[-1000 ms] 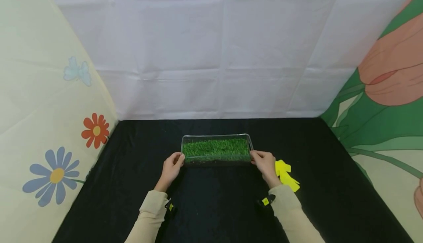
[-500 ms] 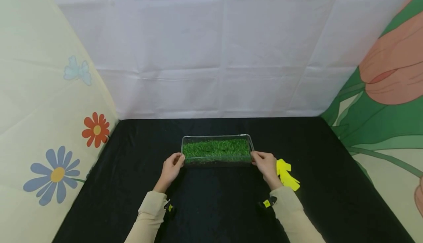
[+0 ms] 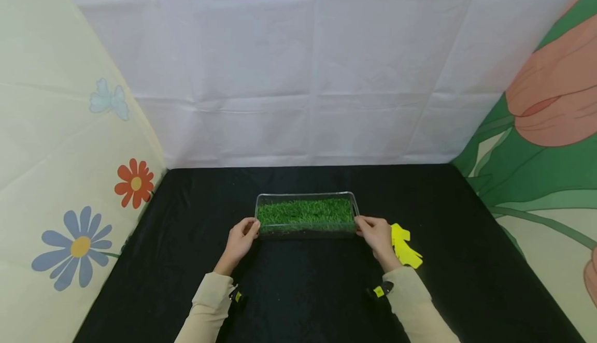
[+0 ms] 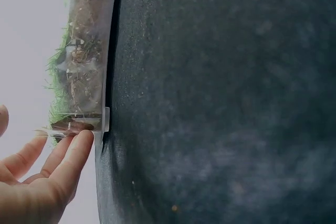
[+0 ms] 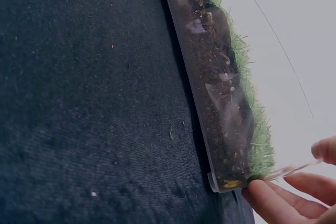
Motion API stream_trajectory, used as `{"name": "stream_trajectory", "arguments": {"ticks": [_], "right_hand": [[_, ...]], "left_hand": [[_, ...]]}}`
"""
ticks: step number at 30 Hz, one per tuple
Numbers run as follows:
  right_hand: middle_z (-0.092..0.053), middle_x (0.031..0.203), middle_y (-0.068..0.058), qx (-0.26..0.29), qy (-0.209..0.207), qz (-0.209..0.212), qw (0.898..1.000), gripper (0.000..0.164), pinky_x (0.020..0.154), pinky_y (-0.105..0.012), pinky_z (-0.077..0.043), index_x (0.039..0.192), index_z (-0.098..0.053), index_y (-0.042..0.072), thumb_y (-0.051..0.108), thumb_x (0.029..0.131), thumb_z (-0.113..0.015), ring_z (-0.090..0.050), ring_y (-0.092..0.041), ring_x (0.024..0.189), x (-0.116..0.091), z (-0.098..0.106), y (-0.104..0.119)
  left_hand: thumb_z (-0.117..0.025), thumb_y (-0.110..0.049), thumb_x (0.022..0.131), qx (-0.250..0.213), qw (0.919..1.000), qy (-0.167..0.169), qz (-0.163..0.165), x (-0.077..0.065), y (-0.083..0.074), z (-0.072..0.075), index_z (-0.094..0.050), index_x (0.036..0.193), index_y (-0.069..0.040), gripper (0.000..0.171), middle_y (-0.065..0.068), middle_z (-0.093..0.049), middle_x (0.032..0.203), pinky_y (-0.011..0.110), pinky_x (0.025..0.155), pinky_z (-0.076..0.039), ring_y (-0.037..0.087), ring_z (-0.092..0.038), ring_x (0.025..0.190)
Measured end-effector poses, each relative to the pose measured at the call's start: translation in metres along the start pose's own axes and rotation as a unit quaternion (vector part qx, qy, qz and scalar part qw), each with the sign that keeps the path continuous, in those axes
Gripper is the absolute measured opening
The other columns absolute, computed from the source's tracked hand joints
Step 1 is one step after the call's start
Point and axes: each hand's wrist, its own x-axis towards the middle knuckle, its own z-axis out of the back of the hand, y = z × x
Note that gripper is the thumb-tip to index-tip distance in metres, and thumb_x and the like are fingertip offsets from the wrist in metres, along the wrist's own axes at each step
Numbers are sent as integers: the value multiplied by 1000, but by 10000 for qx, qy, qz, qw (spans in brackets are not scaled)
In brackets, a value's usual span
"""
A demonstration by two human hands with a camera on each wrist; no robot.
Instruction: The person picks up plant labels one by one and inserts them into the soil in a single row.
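A clear plastic box [image 3: 305,233] stands on the black cloth, with green grass [image 3: 305,212] on top and dark soil [image 5: 210,77] showing through its side. At the box's left end, my left hand [image 3: 240,237] holds the near corner; in the left wrist view its fingertips [image 4: 84,137] touch the end wall. My right hand [image 3: 377,235] grips the opposite end near the front corner. In the right wrist view, the thumb [image 5: 325,149] and fingers lie on either side of the rim.
A bright yellow flat piece with finger-like notches [image 3: 406,247] lies just right of my right hand, partly hidden by it. Black cloth [image 3: 298,301] covers the table. A white sheet [image 3: 308,73] hangs behind, with flower-patterned sheets at both sides.
The box has slid slightly toward me with both hands on its ends. The yellow piece has stayed in its place.
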Motion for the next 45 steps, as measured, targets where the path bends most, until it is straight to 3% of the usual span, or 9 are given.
{"name": "stream_trajectory", "arguments": {"ticks": [12,31,34,41,45], "right_hand": [[-61,103,-24,-43,-53,65,10000,30,72,-32,-53,106,-63,-9,15,90,-55,-63,-30,90,-8,1,0],[-58,110,-27,-117,55,34,9999,32,72,-32,-53,111,-61,-9,14,91,-53,-62,-33,93,-21,4,-3],[-58,110,-27,-93,62,-16,9999,32,72,-31,-53,111,-60,-10,14,90,-54,-62,-33,93,-23,4,-4],[-59,109,-28,-78,37,69,9999,31,70,-31,-53,109,-61,-10,13,90,-54,-63,-32,91,-26,5,-6],[-59,109,-28,-60,42,90,9999,32,71,-32,-53,110,-60,-11,13,90,-54,-63,-32,90,-28,6,-7]], "left_hand": [[-52,-23,93,18,9999,40,-101,-6,1,2,-59,108,5,32,14,-63,91,37,73,-51,26,-63,81],[-54,-19,93,-16,9999,35,-92,-15,1,2,-60,106,5,27,13,-63,89,34,71,-52,24,-63,80],[-54,-16,92,-66,9999,79,-40,-18,-4,3,-59,106,6,26,13,-63,89,35,72,-52,25,-62,81],[-51,-6,93,-70,9996,174,-192,-33,-31,6,-57,104,12,22,20,-61,88,38,70,-52,34,-60,81],[-51,-9,93,-76,9996,162,-198,-31,-21,5,-58,103,10,22,17,-61,87,36,70,-52,30,-61,81]]}}
